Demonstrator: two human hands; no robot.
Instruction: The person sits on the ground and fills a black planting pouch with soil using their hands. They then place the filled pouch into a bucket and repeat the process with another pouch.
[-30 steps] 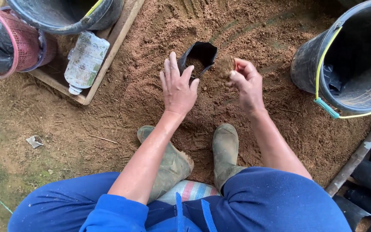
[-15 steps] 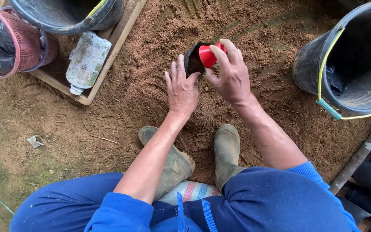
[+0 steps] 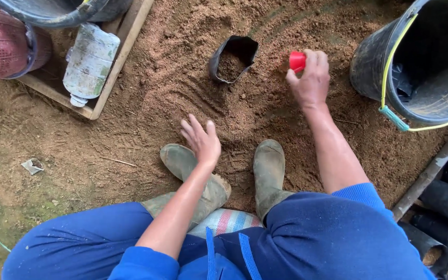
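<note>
Single head cam, steep downward view, close over soil [image 3: 265, 109], knees

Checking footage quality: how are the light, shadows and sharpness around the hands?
Head view: soft, even daylight, no glare, only faint shadows; the right hand holding the small red plastic cup and the open left hand look sharp; wide-angle bending shows at the black bucket.
</note>
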